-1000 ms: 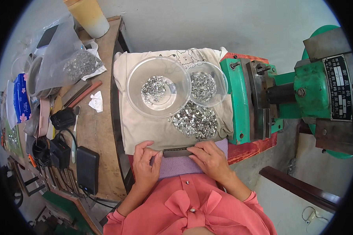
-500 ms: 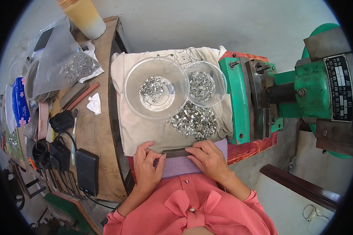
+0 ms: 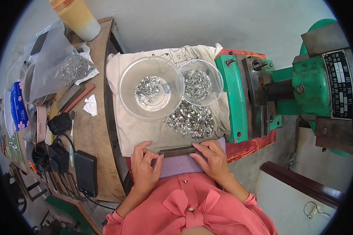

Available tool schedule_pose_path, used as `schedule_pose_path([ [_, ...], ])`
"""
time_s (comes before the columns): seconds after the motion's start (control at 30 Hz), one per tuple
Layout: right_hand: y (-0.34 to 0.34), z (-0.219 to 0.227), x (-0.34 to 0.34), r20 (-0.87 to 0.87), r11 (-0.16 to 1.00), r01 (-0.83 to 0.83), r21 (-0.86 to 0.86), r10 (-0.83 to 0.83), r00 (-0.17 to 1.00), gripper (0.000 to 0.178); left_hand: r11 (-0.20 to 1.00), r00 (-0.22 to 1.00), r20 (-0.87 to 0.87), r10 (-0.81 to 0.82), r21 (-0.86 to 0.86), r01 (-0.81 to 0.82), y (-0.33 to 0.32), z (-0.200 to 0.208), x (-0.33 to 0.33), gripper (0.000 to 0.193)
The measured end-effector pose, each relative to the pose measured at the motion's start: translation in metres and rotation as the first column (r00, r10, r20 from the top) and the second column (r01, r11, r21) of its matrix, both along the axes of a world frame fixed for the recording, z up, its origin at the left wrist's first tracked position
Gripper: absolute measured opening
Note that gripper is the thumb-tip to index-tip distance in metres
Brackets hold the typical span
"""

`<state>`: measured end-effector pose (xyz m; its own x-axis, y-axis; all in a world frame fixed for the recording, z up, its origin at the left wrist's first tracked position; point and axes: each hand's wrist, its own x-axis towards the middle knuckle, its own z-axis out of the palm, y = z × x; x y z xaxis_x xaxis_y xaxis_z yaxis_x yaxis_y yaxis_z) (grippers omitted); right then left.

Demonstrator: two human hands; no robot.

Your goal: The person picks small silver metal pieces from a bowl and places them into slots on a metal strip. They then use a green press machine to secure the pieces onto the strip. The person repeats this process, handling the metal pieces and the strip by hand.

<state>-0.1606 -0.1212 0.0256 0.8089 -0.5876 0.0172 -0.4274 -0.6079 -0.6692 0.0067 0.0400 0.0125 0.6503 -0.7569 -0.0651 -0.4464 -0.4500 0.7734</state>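
Observation:
A narrow dark metal bar (image 3: pixel 178 151) with a row of fine marks or notches along its upper edge lies across the front of the work surface, over a purple woven mat (image 3: pixel 179 165). At its left end, my left hand (image 3: pixel 146 162) holds it near the thumb tip, the other fingers curled. My right hand (image 3: pixel 212 158) pinches the right end between thumb and fingers. Just beyond the bar, a heap of small shiny metal pieces (image 3: pixel 191 120) lies on a beige printed cloth (image 3: pixel 139 135).
Behind the heap stand a large clear tub (image 3: pixel 123 98) and a smaller clear bowl (image 3: pixel 219 84), both holding small metal parts. A green press (image 3: pixel 235 105) stands at right. On the left, a wooden table (image 3: pixel 102 156) carries a black power bank (image 3: pixel 86 172), cables, bags and a bottle (image 3: pixel 80 23).
My right hand has shifted slightly, its fingers farther up and apart, and more of the bar shows. The bar's right end now sits a little higher. The whole view has moved slightly.

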Motion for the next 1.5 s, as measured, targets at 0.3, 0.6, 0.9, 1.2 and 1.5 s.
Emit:
schedule_pose_path([
  [0.3,0.002,-0.003,0.001,0.006,0.998,0.041,-0.049,-0.041,0.999,0.030,1.000,1.000,0.014,-0.008,-0.001,0.008,-0.002,0.002,0.000,0.017],
  [0.6,0.000,-0.011,-0.002,0.071,0.999,0.047,-0.016,-0.046,0.996,0.025,0.998,0.997,0.046,-0.059,0.029,0.058,0.001,0.003,0.001,0.028],
  [0.9,0.000,-0.014,-0.011,0.133,0.998,-0.045,-0.053,0.051,0.990,0.023,0.985,0.985,0.019,-0.170,-0.031,0.171,0.008,-0.001,0.007,0.029],
  [1.2,0.002,-0.014,-0.014,0.134,0.998,-0.049,-0.046,0.055,0.989,0.023,0.972,0.974,0.039,-0.221,-0.074,0.224,0.011,-0.006,0.008,0.030],
  [1.5,-0.010,-0.007,-0.001,0.042,0.997,0.006,0.077,-0.010,0.999,0.021,0.992,0.992,-0.039,-0.122,-0.036,0.121,-0.001,0.002,0.011,0.026],
])
